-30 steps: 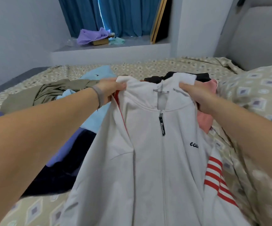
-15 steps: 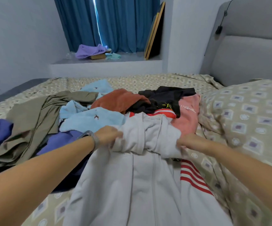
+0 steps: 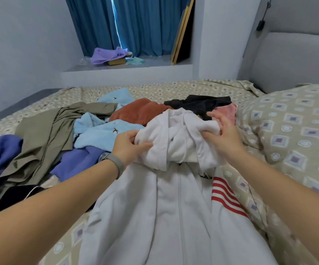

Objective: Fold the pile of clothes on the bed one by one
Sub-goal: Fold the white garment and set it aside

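Left hand (image 3: 129, 148) and right hand (image 3: 222, 136) grip white hoodie (image 3: 174, 207) hood edges; bare bed (image 3: 164, 90) beyond pile.

The white zip hoodie's (image 3: 160, 217) hem runs off the bottom edge; its chest lettering (image 3: 205, 176) is partly covered and unreadable.

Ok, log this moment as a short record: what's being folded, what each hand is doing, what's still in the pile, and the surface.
item: white zip hoodie, front up on the bed, hood bunched at the top
left hand: grips the hood's left side
right hand: grips the hood's right side
pile: light blue top, rust top, black garment, olive garment, all unfolded
surface: patterned bedsheet
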`<control>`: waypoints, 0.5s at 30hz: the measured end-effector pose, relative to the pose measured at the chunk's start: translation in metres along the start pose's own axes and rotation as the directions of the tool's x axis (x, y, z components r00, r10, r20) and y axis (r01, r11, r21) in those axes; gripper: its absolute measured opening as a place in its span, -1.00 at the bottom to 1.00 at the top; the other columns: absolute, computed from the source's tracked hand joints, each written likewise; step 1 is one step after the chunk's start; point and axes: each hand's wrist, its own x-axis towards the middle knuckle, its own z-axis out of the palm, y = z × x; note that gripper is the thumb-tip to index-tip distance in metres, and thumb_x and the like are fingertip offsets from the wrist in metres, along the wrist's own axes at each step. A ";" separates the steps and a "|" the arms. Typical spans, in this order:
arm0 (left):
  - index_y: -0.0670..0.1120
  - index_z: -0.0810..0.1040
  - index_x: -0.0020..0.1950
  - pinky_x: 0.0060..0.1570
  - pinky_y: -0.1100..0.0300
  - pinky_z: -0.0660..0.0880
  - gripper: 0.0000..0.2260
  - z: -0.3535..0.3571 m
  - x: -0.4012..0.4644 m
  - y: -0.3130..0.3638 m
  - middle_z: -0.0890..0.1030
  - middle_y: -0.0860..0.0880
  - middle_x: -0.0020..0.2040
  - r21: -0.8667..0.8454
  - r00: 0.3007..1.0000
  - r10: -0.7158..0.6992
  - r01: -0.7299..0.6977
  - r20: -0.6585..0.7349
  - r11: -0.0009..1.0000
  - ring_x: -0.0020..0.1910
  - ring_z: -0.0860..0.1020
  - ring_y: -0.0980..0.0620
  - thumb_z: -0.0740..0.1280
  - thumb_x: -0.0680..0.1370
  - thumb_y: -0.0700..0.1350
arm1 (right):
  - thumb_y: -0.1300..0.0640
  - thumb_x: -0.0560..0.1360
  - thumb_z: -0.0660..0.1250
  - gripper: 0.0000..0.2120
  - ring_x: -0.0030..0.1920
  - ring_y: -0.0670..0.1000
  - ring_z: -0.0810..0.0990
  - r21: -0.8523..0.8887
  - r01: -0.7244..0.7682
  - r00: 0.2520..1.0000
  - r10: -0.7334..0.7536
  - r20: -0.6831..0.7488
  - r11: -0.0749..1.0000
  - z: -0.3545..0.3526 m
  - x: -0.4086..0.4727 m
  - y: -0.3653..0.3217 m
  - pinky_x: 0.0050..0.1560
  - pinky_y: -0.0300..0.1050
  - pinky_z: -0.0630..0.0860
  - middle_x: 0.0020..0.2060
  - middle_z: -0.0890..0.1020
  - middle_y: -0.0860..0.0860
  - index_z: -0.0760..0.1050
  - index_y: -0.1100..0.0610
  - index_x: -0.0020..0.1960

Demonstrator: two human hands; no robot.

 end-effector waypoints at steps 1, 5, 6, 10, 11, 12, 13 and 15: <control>-0.19 0.65 -0.07 -0.19 0.34 0.52 -0.82 -0.007 -0.013 -0.009 0.65 0.02 -0.17 -0.048 0.999 0.042 -0.044 -0.028 0.998 -0.21 0.57 0.14 0.54 0.37 -0.28 | 0.40 0.40 0.43 -0.49 -0.09 -0.32 0.59 0.045 0.020 1.000 -0.019 -0.016 0.999 -0.010 -0.011 0.000 -0.08 -0.43 0.50 0.00 0.60 -0.17 0.45 0.07 0.27; -0.27 0.41 -0.47 -0.38 0.23 0.26 -0.73 -0.036 -0.058 -0.068 0.39 0.05 -0.46 0.152 0.983 0.173 -0.163 -0.054 0.975 -0.42 0.30 0.20 0.45 0.33 -0.43 | 0.58 0.35 0.28 -0.42 -0.41 -0.23 0.51 -0.045 -0.047 0.998 0.049 0.035 0.998 -0.045 -0.067 0.031 -0.37 -0.40 0.40 -0.37 0.63 -0.24 0.49 0.03 0.17; -0.22 0.46 -0.48 -0.36 0.28 0.32 -0.75 -0.042 -0.068 -0.083 0.46 0.14 -0.45 0.211 0.985 0.170 -0.171 0.024 0.962 -0.41 0.39 0.24 0.41 0.33 -0.44 | 0.63 0.34 0.23 -0.40 -0.45 -0.21 0.49 -0.089 -0.075 0.992 0.083 0.090 0.993 -0.049 -0.081 0.041 -0.39 -0.38 0.38 -0.44 0.61 -0.17 0.50 0.01 0.11; 0.28 0.58 0.05 0.22 0.59 0.22 -0.57 -0.051 -0.095 -0.130 0.55 0.24 0.17 0.495 0.875 0.106 -0.363 0.473 0.789 0.26 0.44 0.19 0.31 0.39 -0.25 | 0.64 0.31 0.13 -0.45 -0.19 -0.21 0.63 -0.332 -0.126 0.851 0.274 0.448 0.935 -0.048 -0.132 0.074 -0.15 -0.44 0.42 -0.25 0.69 -0.01 0.55 0.06 -0.04; 0.39 0.52 0.13 0.29 0.59 0.11 -0.49 -0.050 -0.099 -0.135 0.48 0.16 0.27 0.524 0.826 0.062 -0.412 0.560 0.745 0.36 0.37 0.15 0.28 0.41 -0.22 | 0.59 0.31 0.14 -0.49 -0.08 -0.17 0.64 -0.406 -0.084 0.817 0.296 0.495 0.910 -0.045 -0.140 0.083 -0.10 -0.46 0.42 -0.16 0.68 -0.04 0.57 0.06 -0.04; 0.39 0.51 0.21 0.34 0.56 0.02 -0.47 -0.047 -0.104 -0.135 0.40 0.08 0.37 0.562 0.801 0.005 -0.425 0.599 0.710 0.46 0.28 0.09 0.26 0.46 -0.23 | 0.50 0.32 0.17 -0.54 -0.01 -0.11 0.64 -0.476 -0.010 0.814 0.283 0.507 0.879 -0.042 -0.146 0.087 -0.04 -0.45 0.43 -0.10 0.67 -0.08 0.60 0.05 -0.02; 0.27 0.47 0.33 0.37 0.51 -0.03 -0.51 -0.042 -0.109 -0.129 0.29 0.04 0.46 0.606 0.802 -0.036 -0.420 0.596 0.675 0.51 0.19 0.05 0.23 0.52 -0.22 | 0.37 0.33 0.20 -0.59 0.05 -0.05 0.63 -0.538 0.089 0.831 0.235 0.504 0.838 -0.039 -0.152 0.087 0.04 -0.39 0.44 -0.06 0.66 -0.09 0.62 0.05 0.03; 0.10 0.34 0.47 0.43 0.36 -0.02 -0.55 -0.030 -0.120 -0.115 0.18 0.04 0.54 0.675 0.834 -0.055 -0.403 0.549 0.618 0.55 0.09 0.04 0.08 0.56 0.02 | 0.03 0.33 0.13 -0.52 0.25 0.03 0.54 -0.596 0.283 0.849 0.094 0.521 0.752 -0.031 -0.158 0.082 0.28 -0.21 0.36 0.15 0.61 -0.07 0.60 0.04 0.18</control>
